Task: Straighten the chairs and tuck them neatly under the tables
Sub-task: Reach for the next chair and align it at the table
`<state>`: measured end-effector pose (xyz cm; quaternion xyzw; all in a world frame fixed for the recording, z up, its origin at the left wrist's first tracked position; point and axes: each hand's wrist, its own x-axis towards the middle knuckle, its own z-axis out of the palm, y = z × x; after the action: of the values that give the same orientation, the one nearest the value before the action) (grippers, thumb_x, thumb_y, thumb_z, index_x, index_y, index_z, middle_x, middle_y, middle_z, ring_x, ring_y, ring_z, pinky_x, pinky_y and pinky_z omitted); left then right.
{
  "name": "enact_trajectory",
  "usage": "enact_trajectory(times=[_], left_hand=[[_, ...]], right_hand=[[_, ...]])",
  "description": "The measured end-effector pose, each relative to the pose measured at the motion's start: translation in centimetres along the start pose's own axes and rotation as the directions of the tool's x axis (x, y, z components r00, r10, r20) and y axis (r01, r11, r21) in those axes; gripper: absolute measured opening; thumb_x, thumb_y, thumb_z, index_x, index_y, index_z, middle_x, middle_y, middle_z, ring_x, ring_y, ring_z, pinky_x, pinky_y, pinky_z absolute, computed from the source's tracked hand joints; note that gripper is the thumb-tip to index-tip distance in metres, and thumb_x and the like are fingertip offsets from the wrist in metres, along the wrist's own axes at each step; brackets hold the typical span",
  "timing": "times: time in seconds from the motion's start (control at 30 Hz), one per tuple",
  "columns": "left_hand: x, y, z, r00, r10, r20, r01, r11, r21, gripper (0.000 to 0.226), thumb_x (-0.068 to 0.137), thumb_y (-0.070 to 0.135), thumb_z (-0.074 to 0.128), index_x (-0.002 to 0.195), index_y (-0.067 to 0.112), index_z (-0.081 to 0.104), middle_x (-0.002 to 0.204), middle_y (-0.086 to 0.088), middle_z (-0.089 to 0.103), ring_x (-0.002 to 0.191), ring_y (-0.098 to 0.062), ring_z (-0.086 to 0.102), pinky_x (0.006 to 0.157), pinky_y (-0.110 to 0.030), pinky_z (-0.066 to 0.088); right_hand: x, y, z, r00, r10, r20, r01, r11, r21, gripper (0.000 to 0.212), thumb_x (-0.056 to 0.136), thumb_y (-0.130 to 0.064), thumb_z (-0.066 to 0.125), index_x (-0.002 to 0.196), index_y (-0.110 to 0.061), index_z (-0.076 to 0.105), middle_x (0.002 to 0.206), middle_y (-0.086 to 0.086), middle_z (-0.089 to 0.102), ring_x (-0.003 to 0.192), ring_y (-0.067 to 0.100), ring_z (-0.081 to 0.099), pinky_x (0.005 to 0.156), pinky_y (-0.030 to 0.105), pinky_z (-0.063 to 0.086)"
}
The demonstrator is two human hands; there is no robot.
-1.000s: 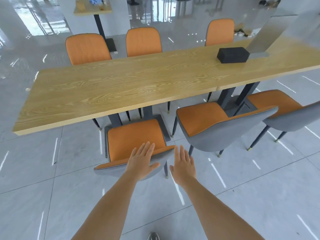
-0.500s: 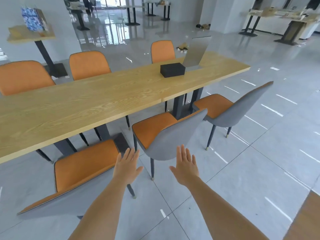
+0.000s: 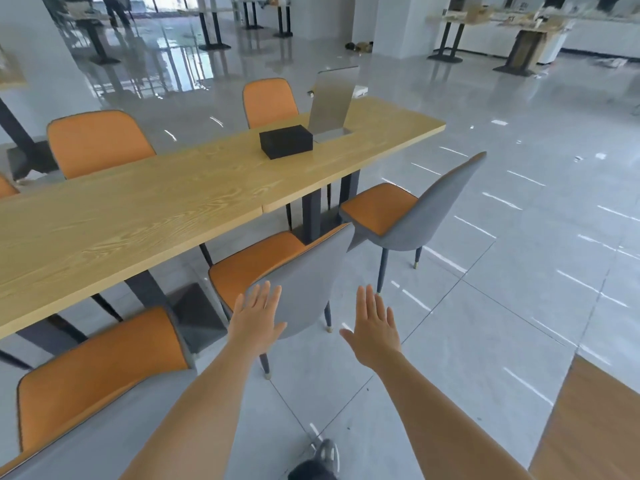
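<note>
A long wooden table (image 3: 145, 216) runs across the view. On its near side stand three chairs with orange seats and grey backs. The left chair (image 3: 93, 362) sits partly under the table edge. The middle chair (image 3: 304, 271) is turned at an angle, its seat partly under the table. The right chair (image 3: 415, 216) stands out from the table, also angled. My left hand (image 3: 258, 320) is flat with straight fingers in front of the middle chair's grey back; contact is unclear. My right hand (image 3: 375, 332) hovers flat and empty over the floor, right of that chair.
A black box (image 3: 286, 141) and a grey metal stand (image 3: 330, 103) sit on the table. Orange chairs (image 3: 98, 142) line the far side. Another wooden surface (image 3: 595, 424) juts in at bottom right. My shoe (image 3: 323, 457) shows below. Tiled floor spreads to the right.
The view has shifted right from the left chair to the middle chair. Both hands left the left chair's back and now reach toward the middle chair, still flat.
</note>
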<state>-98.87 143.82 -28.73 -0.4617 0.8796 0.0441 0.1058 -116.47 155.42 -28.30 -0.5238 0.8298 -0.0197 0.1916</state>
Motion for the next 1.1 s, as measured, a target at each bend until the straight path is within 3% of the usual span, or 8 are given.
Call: enact_trajectory(times=[0.23, 0.6, 0.67, 0.77, 0.83, 1.0, 1.1], left_hand=[[8.8, 1.3, -0.7, 0.998, -0.063, -0.027, 0.063, 0.998, 0.007, 0.075, 0.096, 0.047, 0.037, 0.149, 0.017, -0.007, 0.16, -0.008, -0.005, 0.148, -0.026, 0.0, 0.12, -0.043, 0.01], [15.4, 1.0, -1.5, 0.948, -0.294, 0.123, 0.308, 0.945, -0.109, 0.096, 0.087, 0.04, 0.059, 0.149, 0.019, -0.012, 0.16, -0.007, -0.004, 0.148, -0.026, 0.004, 0.119, -0.043, 0.013], [15.9, 1.3, -1.3, 0.926, -0.337, 0.168, 0.36, 0.923, -0.137, 0.097, 0.084, 0.039, 0.062, 0.149, 0.021, -0.007, 0.16, -0.007, 0.005, 0.146, -0.026, 0.014, 0.117, -0.042, 0.02], [16.6, 1.7, -0.9, 0.865, -0.43, 0.258, 0.486, 0.845, -0.223, 0.08, 0.083, 0.035, 0.062, 0.148, 0.022, 0.016, 0.145, -0.007, 0.04, 0.127, -0.027, 0.046, 0.099, -0.038, 0.044], [16.6, 2.0, -0.7, 0.826, -0.489, 0.279, 0.555, 0.792, -0.255, 0.071, 0.082, 0.033, 0.062, 0.144, 0.025, 0.028, 0.133, -0.004, 0.052, 0.118, -0.027, 0.053, 0.092, -0.038, 0.05], [16.5, 3.4, -0.5, 0.76, -0.604, 0.24, 0.65, 0.705, -0.285, 0.064, 0.08, 0.03, 0.065, 0.139, 0.029, 0.04, 0.13, 0.001, 0.056, 0.12, -0.024, 0.051, 0.099, -0.038, 0.044], [16.7, 3.8, -0.6, 0.73, -0.639, 0.241, 0.683, 0.681, -0.264, 0.061, 0.08, 0.029, 0.065, 0.137, 0.03, 0.042, 0.131, 0.001, 0.055, 0.122, -0.024, 0.049, 0.104, -0.04, 0.036]], right_hand=[[9.0, 2.1, -1.8, 0.997, -0.043, 0.057, 0.044, 0.999, -0.008, 0.082, 0.1, -0.038, 0.039, 0.146, -0.01, -0.023, 0.157, 0.009, -0.023, 0.146, 0.026, -0.017, 0.12, 0.041, -0.004], [21.6, 1.5, -6.6, 0.943, -0.311, 0.119, 0.324, 0.94, -0.109, 0.088, 0.096, -0.03, 0.05, 0.147, -0.01, -0.02, 0.158, 0.009, -0.018, 0.148, 0.025, -0.009, 0.121, 0.04, 0.005], [23.5, 2.0, -6.8, 0.923, -0.351, 0.157, 0.372, 0.918, -0.139, 0.09, 0.096, -0.03, 0.052, 0.147, -0.011, -0.02, 0.159, 0.009, -0.018, 0.148, 0.026, -0.009, 0.121, 0.04, 0.006], [26.3, 2.8, -7.1, 0.881, -0.418, 0.221, 0.46, 0.868, -0.189, 0.09, 0.095, -0.029, 0.054, 0.148, -0.011, -0.016, 0.159, 0.009, -0.013, 0.148, 0.027, -0.007, 0.12, 0.04, 0.006], [27.9, 3.3, -7.1, 0.838, -0.476, 0.265, 0.533, 0.817, -0.22, 0.085, 0.095, -0.029, 0.053, 0.149, -0.011, -0.01, 0.16, 0.01, -0.007, 0.148, 0.028, -0.004, 0.12, 0.041, 0.006], [30.4, 4.0, -7.1, 0.725, -0.63, 0.279, 0.689, 0.678, -0.258, 0.061, 0.091, -0.013, 0.056, 0.142, -0.014, 0.024, 0.145, 0.008, 0.036, 0.14, 0.03, 0.024, 0.116, 0.039, 0.017], [31.5, 4.0, -7.3, 0.682, -0.668, 0.298, 0.731, 0.639, -0.24, 0.057, 0.086, -0.002, 0.058, 0.136, -0.015, 0.034, 0.134, 0.007, 0.047, 0.127, 0.029, 0.04, 0.106, 0.037, 0.03]])
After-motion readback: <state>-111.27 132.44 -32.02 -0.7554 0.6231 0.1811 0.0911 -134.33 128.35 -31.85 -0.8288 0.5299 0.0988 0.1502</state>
